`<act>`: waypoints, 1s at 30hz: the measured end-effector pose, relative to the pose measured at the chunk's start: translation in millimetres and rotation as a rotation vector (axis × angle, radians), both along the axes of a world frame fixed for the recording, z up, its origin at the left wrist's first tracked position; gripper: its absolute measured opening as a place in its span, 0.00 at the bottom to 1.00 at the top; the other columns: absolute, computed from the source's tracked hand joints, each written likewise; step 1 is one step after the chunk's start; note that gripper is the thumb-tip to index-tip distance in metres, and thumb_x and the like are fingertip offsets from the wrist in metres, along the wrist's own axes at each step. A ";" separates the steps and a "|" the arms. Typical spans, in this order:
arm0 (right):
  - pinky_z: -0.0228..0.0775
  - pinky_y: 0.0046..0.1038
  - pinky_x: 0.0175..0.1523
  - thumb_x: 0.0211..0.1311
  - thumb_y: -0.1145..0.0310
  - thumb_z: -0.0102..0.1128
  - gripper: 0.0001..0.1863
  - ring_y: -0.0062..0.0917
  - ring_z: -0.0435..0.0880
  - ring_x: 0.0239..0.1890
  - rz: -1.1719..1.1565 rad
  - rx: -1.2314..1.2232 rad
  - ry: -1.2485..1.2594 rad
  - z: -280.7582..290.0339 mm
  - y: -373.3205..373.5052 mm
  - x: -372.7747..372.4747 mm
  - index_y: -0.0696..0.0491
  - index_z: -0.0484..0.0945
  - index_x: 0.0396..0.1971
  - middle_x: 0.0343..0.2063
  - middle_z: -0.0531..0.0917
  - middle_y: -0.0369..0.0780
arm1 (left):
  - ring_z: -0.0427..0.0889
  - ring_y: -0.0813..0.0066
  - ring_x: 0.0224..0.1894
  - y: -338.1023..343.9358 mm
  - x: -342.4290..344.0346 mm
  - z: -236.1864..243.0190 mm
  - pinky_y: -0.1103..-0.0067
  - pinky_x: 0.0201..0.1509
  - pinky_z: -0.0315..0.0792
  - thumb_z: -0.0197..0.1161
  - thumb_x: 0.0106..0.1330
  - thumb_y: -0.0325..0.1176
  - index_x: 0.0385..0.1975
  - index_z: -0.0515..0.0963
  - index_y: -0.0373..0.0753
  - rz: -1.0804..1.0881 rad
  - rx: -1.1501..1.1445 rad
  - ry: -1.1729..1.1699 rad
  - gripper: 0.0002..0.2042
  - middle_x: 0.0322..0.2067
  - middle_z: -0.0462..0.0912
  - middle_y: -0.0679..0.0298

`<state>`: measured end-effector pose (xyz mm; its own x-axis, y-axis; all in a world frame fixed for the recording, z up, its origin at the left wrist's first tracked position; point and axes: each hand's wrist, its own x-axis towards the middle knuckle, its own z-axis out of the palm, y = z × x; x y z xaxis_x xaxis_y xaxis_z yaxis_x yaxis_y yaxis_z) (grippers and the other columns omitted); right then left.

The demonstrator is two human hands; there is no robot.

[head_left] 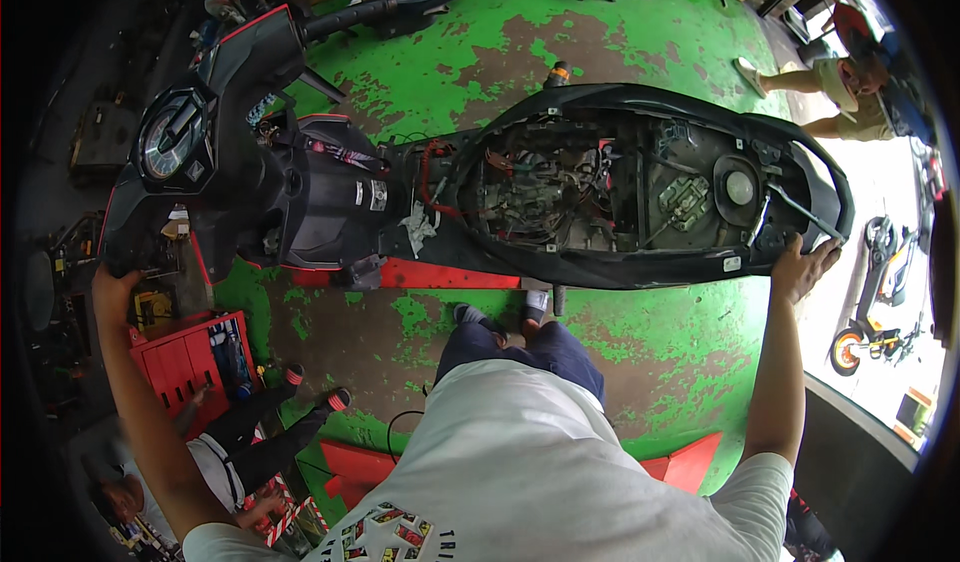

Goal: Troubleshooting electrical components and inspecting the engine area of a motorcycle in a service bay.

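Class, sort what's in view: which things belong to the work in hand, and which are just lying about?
Work in hand:
Black scooter, left hand at its front, right hand at its rear
Red platform beneath

Just about:
Red tool cabinet
Orange-wheeled motorcycle

Dark capital letters flank the colourful print (388, 534) on the white T-shirt (510, 402), bottom edge, partly cut off. On the black scooter (650, 270): dial markings (168, 148) and a pale emblem (195, 171) upper left, 2 labels (378, 196) left of centre, 1 white sticker (732, 264) right side, all too tiny to read tbh
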<state>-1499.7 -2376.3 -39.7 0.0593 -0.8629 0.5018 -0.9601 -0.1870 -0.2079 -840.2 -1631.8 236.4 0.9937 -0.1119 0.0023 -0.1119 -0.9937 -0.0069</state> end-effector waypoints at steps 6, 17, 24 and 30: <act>0.54 0.40 0.75 0.64 0.56 0.58 0.45 0.51 0.56 0.75 -0.013 0.006 0.016 -2.4 -2.0 -2.4 0.60 0.50 0.75 0.74 0.51 0.58 | 0.84 0.50 0.51 5.5 7.9 -1.2 0.64 0.55 0.74 0.72 0.48 0.36 0.52 0.79 0.30 -0.021 -0.012 -0.001 0.29 0.47 0.86 0.48; 0.52 0.40 0.75 0.65 0.56 0.60 0.45 0.51 0.56 0.75 -0.003 -0.013 0.036 -6.7 -5.2 -6.3 0.61 0.50 0.74 0.73 0.52 0.59 | 0.84 0.50 0.52 11.0 9.7 -1.6 0.67 0.57 0.73 0.69 0.50 0.34 0.53 0.79 0.30 -0.070 -0.027 0.020 0.27 0.48 0.85 0.48; 0.54 0.41 0.74 0.65 0.56 0.60 0.45 0.52 0.57 0.74 -0.012 -0.003 0.029 -6.4 -5.0 -5.9 0.61 0.50 0.74 0.73 0.52 0.59 | 0.84 0.62 0.30 8.7 6.6 -2.7 0.69 0.38 0.74 0.69 0.50 0.35 0.51 0.80 0.31 -0.041 -0.032 -0.007 0.26 0.36 0.87 0.53; 0.54 0.41 0.74 0.65 0.56 0.60 0.44 0.52 0.56 0.74 -0.005 -0.020 0.039 -7.9 -6.0 -7.0 0.60 0.51 0.74 0.74 0.52 0.58 | 0.86 0.61 0.37 4.8 1.5 -0.8 0.70 0.40 0.76 0.67 0.53 0.32 0.48 0.80 0.30 -0.107 -0.036 -0.005 0.21 0.39 0.87 0.54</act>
